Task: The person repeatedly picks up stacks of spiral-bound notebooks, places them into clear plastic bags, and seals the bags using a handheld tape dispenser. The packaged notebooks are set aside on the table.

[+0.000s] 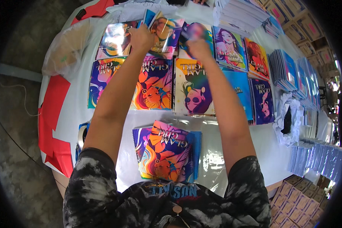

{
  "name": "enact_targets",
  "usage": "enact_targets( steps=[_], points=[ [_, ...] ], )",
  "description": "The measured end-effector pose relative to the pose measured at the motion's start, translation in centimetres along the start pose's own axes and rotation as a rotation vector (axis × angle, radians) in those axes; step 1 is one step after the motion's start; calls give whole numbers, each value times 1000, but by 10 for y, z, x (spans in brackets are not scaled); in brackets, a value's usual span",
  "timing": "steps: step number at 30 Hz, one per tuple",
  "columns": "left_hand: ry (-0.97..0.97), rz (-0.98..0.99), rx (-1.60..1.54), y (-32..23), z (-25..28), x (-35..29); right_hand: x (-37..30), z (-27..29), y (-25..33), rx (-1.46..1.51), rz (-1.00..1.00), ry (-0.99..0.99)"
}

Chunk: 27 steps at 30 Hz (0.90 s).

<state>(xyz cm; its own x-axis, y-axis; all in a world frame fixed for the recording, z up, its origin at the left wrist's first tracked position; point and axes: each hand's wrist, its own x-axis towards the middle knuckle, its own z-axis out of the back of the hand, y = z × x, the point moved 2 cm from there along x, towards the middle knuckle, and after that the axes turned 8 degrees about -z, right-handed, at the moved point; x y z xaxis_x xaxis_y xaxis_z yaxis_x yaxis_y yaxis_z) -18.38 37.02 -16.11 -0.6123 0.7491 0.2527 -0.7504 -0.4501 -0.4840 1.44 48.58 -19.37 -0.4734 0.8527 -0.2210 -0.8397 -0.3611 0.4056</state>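
Observation:
Spiral notebooks with bright illustrated covers lie in two rows across the table. My left hand (pixel 142 39) is at the far row, closed at the left edge of a tilted, shiny orange-and-purple notebook (pixel 166 37); a blue edge shows above it. Over a purple-and-yellow notebook (pixel 186 51) in the same row is my right hand (pixel 199 48), its fingers blurred. In the near row are an orange-and-purple notebook (pixel 155 85), a yellow one with a dark-glasses figure (pixel 195 93) and a blue one (pixel 237 95). Close to my body sits a loose, fanned pile of notebooks (pixel 165 152).
Stacks of notebooks (pixel 287 72) stand along the right side. White stacked sheets (pixel 241 15) rise at the back. Clear plastic (pixel 66 49) and red sheets (pixel 57 102) lie at the left edge, near a tape roll (pixel 81 136). Crumpled paper (pixel 287 121) and boxes (pixel 298 201) are at right.

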Motion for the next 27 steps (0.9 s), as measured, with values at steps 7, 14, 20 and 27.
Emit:
enact_targets(
  steps=[7,14,20,27],
  points=[
    [-231,-127,-820,-26,167,-164,-164,51,-109,1812,338,38],
    [270,282,-563,25,143,-410,-324,75,-96,1718,186,-23],
    [162,248,-708,23,199,-401,-360,12,-43,1311,746,111],
    [-291,186,-1431,23,269,-371,-342,-42,-65,280,435,264]
  ],
)
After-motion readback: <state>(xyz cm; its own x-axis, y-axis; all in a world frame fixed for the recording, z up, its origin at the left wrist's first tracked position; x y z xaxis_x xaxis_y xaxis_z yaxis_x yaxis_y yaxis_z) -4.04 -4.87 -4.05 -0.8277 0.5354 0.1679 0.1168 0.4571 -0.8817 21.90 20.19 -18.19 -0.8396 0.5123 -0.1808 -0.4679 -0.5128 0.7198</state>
